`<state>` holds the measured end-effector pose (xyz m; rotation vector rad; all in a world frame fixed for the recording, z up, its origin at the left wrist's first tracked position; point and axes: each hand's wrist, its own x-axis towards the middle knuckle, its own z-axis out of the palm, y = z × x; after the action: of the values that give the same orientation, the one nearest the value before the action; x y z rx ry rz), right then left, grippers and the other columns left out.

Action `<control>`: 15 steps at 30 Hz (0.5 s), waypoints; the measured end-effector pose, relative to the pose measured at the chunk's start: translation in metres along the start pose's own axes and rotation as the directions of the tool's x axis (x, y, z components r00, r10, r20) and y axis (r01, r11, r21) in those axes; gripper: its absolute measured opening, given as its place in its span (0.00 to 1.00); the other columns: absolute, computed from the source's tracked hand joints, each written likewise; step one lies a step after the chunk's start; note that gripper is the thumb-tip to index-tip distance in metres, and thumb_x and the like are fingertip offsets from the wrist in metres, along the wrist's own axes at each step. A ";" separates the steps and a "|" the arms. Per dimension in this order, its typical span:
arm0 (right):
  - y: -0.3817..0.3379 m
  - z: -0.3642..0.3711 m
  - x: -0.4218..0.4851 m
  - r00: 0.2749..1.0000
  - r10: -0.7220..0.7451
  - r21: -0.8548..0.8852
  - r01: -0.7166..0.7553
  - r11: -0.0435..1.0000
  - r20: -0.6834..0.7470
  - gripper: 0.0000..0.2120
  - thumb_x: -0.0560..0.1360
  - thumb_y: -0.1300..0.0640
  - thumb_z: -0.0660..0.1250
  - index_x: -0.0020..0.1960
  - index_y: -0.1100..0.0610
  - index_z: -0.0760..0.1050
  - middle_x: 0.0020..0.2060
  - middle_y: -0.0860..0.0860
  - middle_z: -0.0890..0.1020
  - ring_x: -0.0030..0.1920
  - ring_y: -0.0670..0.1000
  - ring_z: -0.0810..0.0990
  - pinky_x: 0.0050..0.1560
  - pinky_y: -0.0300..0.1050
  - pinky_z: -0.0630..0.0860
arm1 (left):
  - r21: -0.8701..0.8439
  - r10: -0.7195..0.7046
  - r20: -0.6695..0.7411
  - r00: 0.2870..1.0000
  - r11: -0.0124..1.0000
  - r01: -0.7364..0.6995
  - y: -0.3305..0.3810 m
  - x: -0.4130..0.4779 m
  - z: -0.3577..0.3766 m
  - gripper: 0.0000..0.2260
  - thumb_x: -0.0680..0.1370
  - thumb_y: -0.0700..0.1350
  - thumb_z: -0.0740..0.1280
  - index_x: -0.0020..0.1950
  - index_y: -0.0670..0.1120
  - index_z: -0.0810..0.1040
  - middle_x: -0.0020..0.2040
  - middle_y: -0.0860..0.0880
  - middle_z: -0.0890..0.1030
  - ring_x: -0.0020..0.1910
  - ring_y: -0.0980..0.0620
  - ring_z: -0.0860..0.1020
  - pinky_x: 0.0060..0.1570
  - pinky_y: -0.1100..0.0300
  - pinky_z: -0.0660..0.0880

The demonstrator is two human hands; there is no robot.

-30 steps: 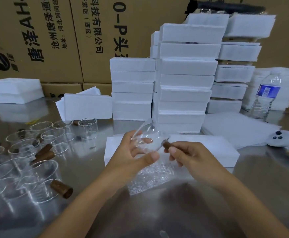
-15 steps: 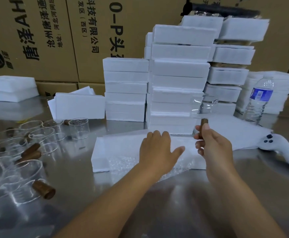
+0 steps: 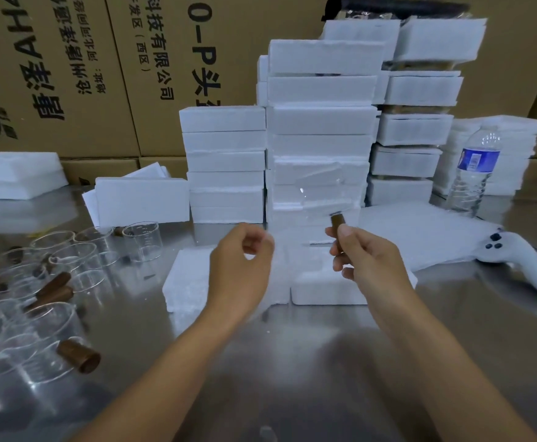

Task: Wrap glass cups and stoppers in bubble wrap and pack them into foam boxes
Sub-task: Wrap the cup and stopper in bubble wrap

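Above the open foam box (image 3: 324,293) on the steel table (image 3: 292,371), we hold a glass cup (image 3: 322,189) raised in front of the stacked foam boxes (image 3: 321,122). It is so clear that only a few glints and a faint outline show against the white. Our right hand (image 3: 366,263) grips the brown handle (image 3: 337,224) that projects from the cup, thumb and curled fingers closed round it, with the glass standing out above the fist. Our left hand (image 3: 244,272) hovers near, apart from the cup, its fingers curled toward the thumb. A pale haze beside it may be bubble wrap, but we cannot tell whether the hand pinches anything. We judge the cup light, rigid and thin-walled, so brittle rather than forgiving, and its smooth glass is likely slippery under bare fingers. The handle looks like matte wood and gives the surer hold, though carrying by it alone puts leverage on the joint with the glass. For wrapping we would cradle the body in the left palm, fingers spread round the wall rather than squeezing the rim, and keep it low over the foam. The other cups (image 3: 69,263) stand at the left, well apart.
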<state>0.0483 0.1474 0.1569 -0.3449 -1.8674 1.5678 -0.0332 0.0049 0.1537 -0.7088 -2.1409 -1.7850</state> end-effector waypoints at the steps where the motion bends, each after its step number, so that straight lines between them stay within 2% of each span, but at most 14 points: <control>1: 0.001 0.002 -0.001 0.999 -0.023 -0.045 0.025 0.999 0.040 0.11 0.80 0.53 0.60 0.43 0.49 0.79 0.28 0.41 0.77 0.28 0.40 0.74 0.32 0.29 0.70 | -0.043 -0.003 -0.035 0.999 0.999 0.002 0.000 -0.001 -0.005 0.10 0.77 0.41 0.67 0.38 0.53 0.75 0.37 0.59 0.78 0.37 0.69 0.74 0.37 0.79 0.66; 5: 0.006 0.010 -0.005 0.989 -0.024 -0.197 0.052 0.979 0.143 0.12 0.79 0.52 0.61 0.39 0.47 0.78 0.30 0.45 0.77 0.28 0.41 0.74 0.33 0.29 0.68 | -0.123 0.014 -0.128 0.992 0.992 -0.030 -0.001 -0.005 -0.016 0.09 0.79 0.42 0.65 0.40 0.53 0.74 0.38 0.59 0.77 0.39 0.68 0.74 0.41 0.79 0.66; 8: 0.009 0.009 -0.005 0.991 -0.022 -0.257 0.055 0.965 0.131 0.11 0.79 0.52 0.61 0.40 0.47 0.78 0.29 0.44 0.75 0.26 0.39 0.73 0.30 0.26 0.66 | -0.131 0.032 -0.201 0.979 0.990 -0.059 0.000 -0.010 -0.018 0.09 0.79 0.43 0.63 0.41 0.54 0.72 0.38 0.61 0.77 0.41 0.69 0.74 0.44 0.79 0.65; 11: 0.007 0.007 -0.007 0.987 -0.048 -0.354 0.101 0.930 0.156 0.12 0.78 0.52 0.61 0.37 0.48 0.77 0.25 0.43 0.73 0.27 0.40 0.72 0.29 0.27 0.66 | -0.151 0.053 -0.204 0.978 0.985 -0.085 0.000 -0.011 -0.021 0.08 0.80 0.43 0.63 0.42 0.55 0.72 0.40 0.62 0.77 0.44 0.67 0.74 0.48 0.76 0.67; 13: 0.005 0.006 -0.009 0.979 -0.067 -0.444 0.147 0.884 0.191 0.13 0.78 0.50 0.61 0.35 0.48 0.75 0.26 0.43 0.74 0.30 0.43 0.72 0.32 0.31 0.67 | -0.143 0.096 -0.168 0.981 0.982 -0.120 0.002 -0.011 -0.022 0.08 0.80 0.43 0.63 0.43 0.56 0.72 0.43 0.59 0.77 0.45 0.66 0.74 0.48 0.76 0.66; 15: 0.002 0.008 -0.012 0.968 -0.081 -0.538 0.200 0.819 0.237 0.13 0.77 0.46 0.60 0.36 0.46 0.75 0.32 0.44 0.77 0.36 0.46 0.75 0.41 0.39 0.72 | -0.091 0.187 -0.123 0.975 0.976 -0.198 0.004 -0.012 -0.023 0.08 0.79 0.44 0.64 0.43 0.58 0.73 0.46 0.56 0.77 0.48 0.65 0.74 0.49 0.77 0.65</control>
<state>0.0523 0.1348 0.1511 -0.2941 -2.4441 0.9521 -0.0231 -0.0194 0.1555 -0.7898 -1.8505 -1.7959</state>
